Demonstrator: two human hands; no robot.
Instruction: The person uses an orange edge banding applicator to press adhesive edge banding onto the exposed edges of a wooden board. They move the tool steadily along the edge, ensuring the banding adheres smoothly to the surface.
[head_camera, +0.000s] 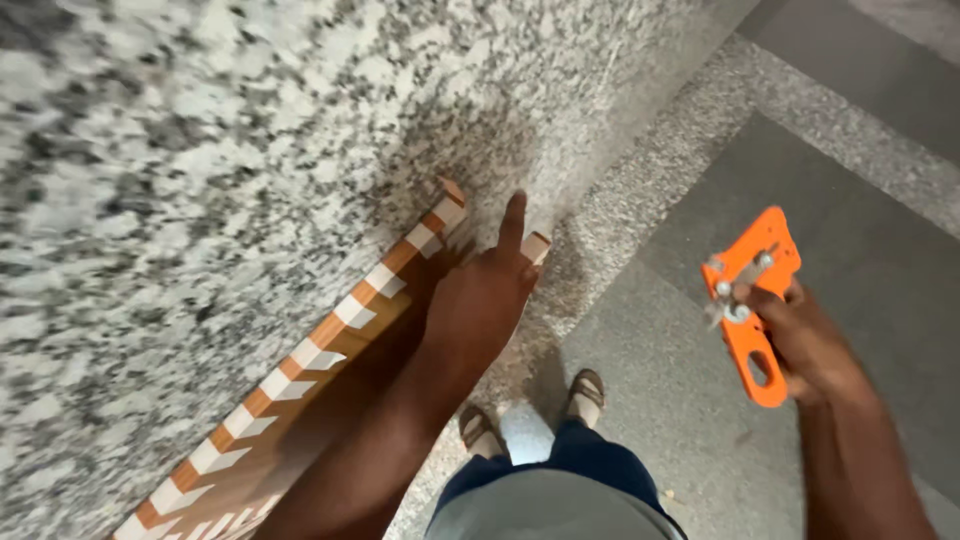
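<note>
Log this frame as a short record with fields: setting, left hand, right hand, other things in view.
setting: speckled granite slab beside a grey tiled floor
left hand: left hand rests on a wooden strip with orange and white blocks along the slab's edge, index finger stretched out
right hand: right hand holds an orange hand tool with metal screws, away from the slab
other: the person's sandalled feet on the floor
</note>
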